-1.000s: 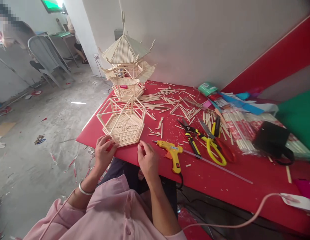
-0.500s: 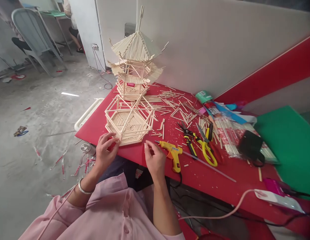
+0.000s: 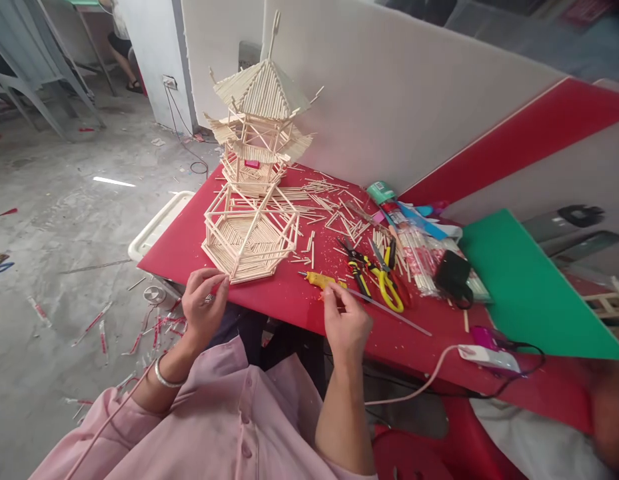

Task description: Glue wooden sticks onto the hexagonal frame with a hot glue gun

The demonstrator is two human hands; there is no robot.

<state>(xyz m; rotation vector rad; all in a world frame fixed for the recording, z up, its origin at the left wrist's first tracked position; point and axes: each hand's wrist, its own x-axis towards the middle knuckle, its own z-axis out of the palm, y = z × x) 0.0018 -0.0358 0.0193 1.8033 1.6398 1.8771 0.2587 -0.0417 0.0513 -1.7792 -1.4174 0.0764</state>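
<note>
Close to the near left corner of a hexagonal stick frame [image 3: 249,268], my left hand [image 3: 203,303] has thumb and fingertips drawn together in a pinch. Whether anything small is between them, or whether they touch the frame, I cannot tell. My right hand [image 3: 348,327] is over the yellow glue gun [image 3: 319,280], covering its handle. Its thumb and forefinger are apart, and no grip on the gun shows. A clear glue stick [image 3: 399,315] extends from behind the gun. Behind the frame rises a tiered stick pagoda [image 3: 266,93] with pointed roofs.
Loose sticks [image 3: 346,223] lie over the red table [image 3: 289,303]. Right of the glue gun are black-and-yellow pliers [image 3: 358,270], yellow-handled scissors [image 3: 389,293] and bagged sticks [image 3: 424,257]. A green board [image 3: 529,293] and a white power strip [image 3: 489,358] lie farther right.
My right hand has moved right from near the frame to over the glue gun's handle. My left hand has drawn slightly left from the frame. The view has turned to the right.
</note>
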